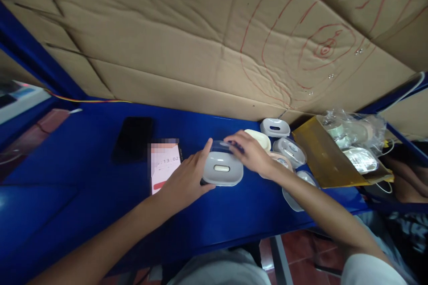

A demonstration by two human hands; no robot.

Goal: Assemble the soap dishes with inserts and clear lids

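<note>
along the back, a tall wall of brown cardboard (pixel 167 31), creased and wavy, with dark slits (pixel 63 47) toward the upper left. across its right half, red curved lines (pixel 325 50) in rough rings, one inside another, with a few small shiny specks (pixel 331 76) lower down. in front, a broad blue table (pixel 90 187), smooth and glossy, with a pale patch of reflected light (pixel 3 201) at the far left. at the upper left, a slanting blue beam (pixel 33 49); at the right, a blue bar (pixel 389 96) with a white cable (pixel 413 88) beside it. near the cardboard's foot, a red-and-yellow wire (pixel 100 100). below, reddish floor tiles (pixel 301 247) and a grey leg (pixel 281 258).
</note>
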